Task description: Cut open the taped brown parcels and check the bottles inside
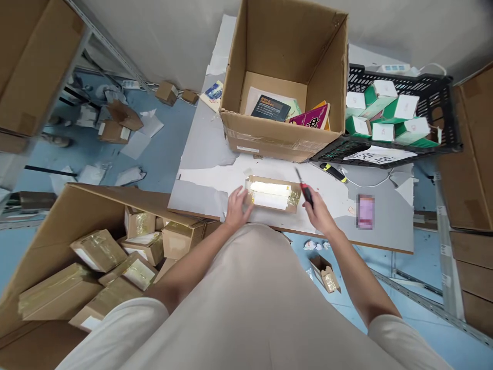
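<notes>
A small taped cardboard box [271,194] with a white label lies on the table in front of me. At its left end is my left hand [236,206], fingers apart and curved, the tips at the box's edge. My right hand [316,209] is closed around a utility knife [306,191] with a red-and-black handle. The thin dark blade points up and away, just right of the box and apart from it. Farther right on the table lies a yellow-and-black cutter [333,172].
A large open carton [265,134] with books stands behind the small box. Right of it is a black crate [442,110] of green-and-white boxes. A pixelated pink item [365,211] lies on the table [393,234]. At left, a big carton [34,246] holds several taped boxes.
</notes>
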A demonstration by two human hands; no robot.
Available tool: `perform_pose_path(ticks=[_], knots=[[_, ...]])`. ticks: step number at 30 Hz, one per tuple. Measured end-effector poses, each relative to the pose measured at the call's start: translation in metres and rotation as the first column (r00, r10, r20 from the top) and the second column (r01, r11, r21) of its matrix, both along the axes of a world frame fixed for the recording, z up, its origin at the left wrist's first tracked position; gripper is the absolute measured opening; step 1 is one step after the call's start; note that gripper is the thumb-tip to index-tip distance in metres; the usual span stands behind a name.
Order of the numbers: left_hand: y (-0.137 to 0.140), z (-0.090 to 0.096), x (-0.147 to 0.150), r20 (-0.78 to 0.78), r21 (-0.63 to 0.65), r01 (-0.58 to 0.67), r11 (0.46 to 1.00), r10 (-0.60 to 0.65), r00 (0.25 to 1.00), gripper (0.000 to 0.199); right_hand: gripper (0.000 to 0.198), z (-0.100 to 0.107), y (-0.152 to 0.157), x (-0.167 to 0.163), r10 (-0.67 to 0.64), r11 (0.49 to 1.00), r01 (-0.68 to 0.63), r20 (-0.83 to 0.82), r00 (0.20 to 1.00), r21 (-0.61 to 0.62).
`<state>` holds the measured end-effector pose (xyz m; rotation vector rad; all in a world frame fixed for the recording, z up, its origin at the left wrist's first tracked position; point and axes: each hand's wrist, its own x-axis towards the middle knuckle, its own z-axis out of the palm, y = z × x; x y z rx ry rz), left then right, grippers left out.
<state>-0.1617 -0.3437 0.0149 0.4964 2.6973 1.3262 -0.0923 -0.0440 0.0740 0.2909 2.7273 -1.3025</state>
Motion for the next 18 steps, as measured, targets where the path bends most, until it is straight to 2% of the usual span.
perform_pose_path(ticks=[1, 2, 4, 7, 10, 13, 16, 18], knots=[[0.0, -0.002, -0.012, 0.034, 0.027, -0.072, 0.997, 0.071, 0.997, 0.063, 0.061, 0.004, -0.012, -0.006, 0.087, 0.995, -0.086, 0.011, 0.996, -0.049], [0.0, -0.003, -0.025, 0.093, 0.059, -0.088, 0.994, 0.082, 0.992, 0.066, 0.061, 0.005, -0.025, -0.012, 0.144, 0.984, -0.14, 0.03, 0.989, -0.111], [-0.001, -0.007, -0.051, 0.233, 0.117, 0.023, 0.993, -0.05, 0.971, 0.055, 0.064, 0.001, -0.048, -0.023, 0.186, 0.958, -0.162, 0.08, 0.979, -0.238], [-0.003, -0.005, -0.08, 0.235, 0.076, 0.148, 0.986, -0.161, 0.958, 0.048, 0.064, -0.012, -0.072, -0.033, 0.151, 0.941, -0.107, 0.114, 0.982, -0.322], [-0.007, 0.01, -0.096, 0.19, -0.125, 0.246, 0.961, -0.22, 0.957, 0.048, 0.064, -0.019, -0.081, -0.036, 0.088, 0.951, -0.049, 0.113, 0.99, -0.304], [-0.01, 0.029, -0.112, 0.199, -0.309, 0.344, 0.887, -0.293, 0.935, 0.039, 0.065, -0.018, -0.083, -0.036, 0.07, 0.97, -0.042, 0.111, 0.991, -0.239], [-0.01, 0.043, -0.128, 0.314, -0.324, 0.469, 0.822, -0.374, 0.873, 0.027, 0.064, -0.01, -0.086, -0.036, 0.086, 0.977, -0.061, 0.118, 0.989, -0.203], [-0.01, 0.048, -0.133, 0.362, -0.316, 0.508, 0.801, -0.394, 0.845, 0.025, 0.064, -0.005, -0.091, -0.036, 0.113, 0.971, -0.076, 0.155, 0.981, -0.228]])
